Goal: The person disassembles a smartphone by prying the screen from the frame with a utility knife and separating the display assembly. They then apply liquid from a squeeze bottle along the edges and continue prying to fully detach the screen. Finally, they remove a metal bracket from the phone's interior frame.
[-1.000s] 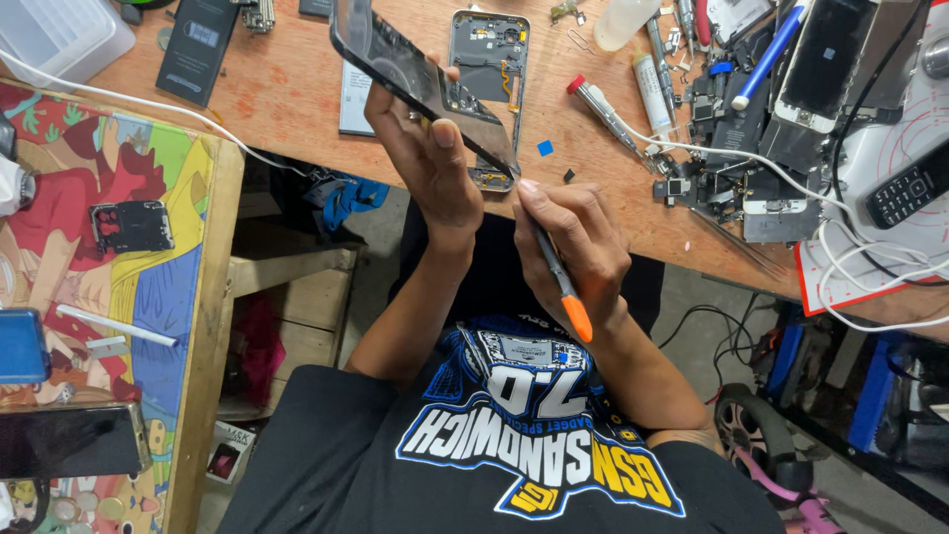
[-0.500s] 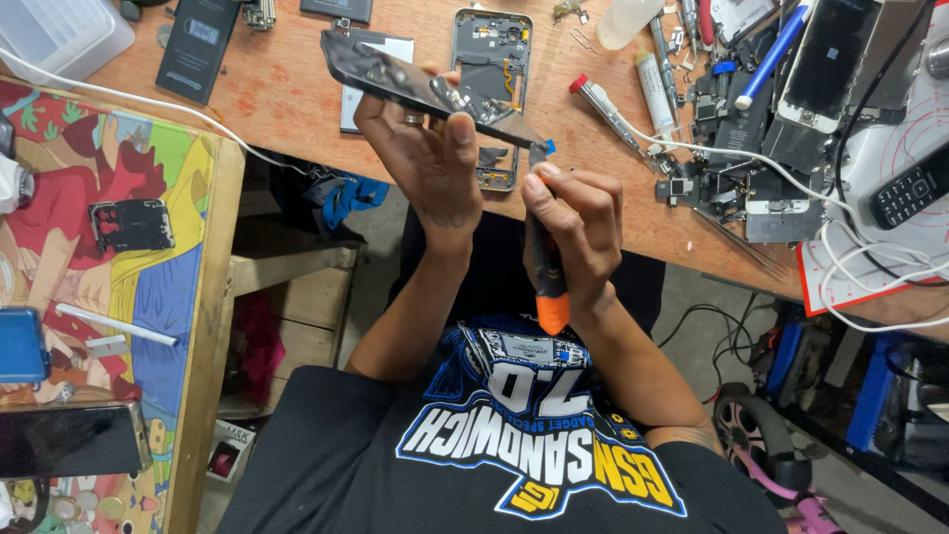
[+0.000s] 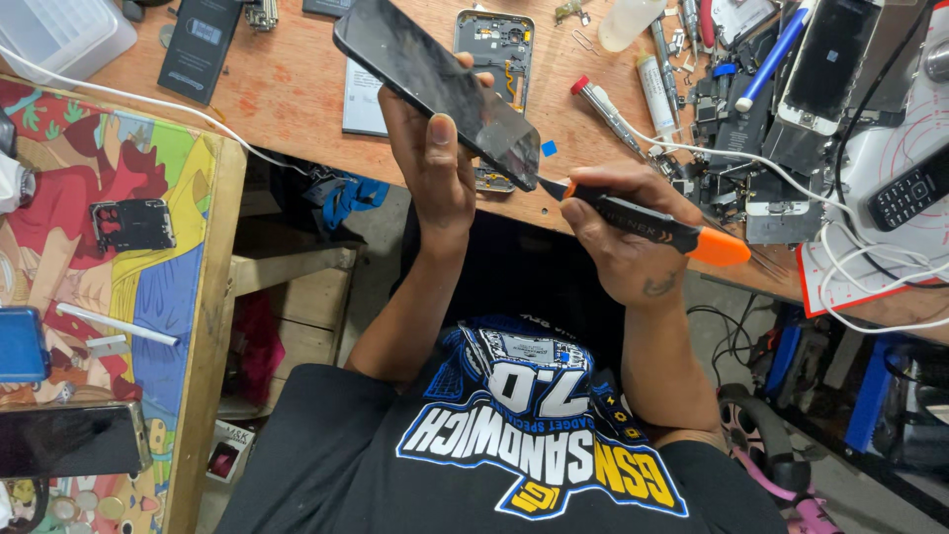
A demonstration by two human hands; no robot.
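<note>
We are gripping the phone in our left hand, our right hand closed around the screwdriver. Its tip is pressing at the phone's edge; a slip could crack the glass.

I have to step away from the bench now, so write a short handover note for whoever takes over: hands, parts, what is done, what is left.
Left hand has the dark phone screen panel in its grip, tilted above the wooden bench.
Right hand holds the black tool with the orange end, tip at the panel's lower corner.
The opened phone body lies on the bench behind.
Done: panel is off the body.
Left: whatever the tool is working at that corner.
</note>
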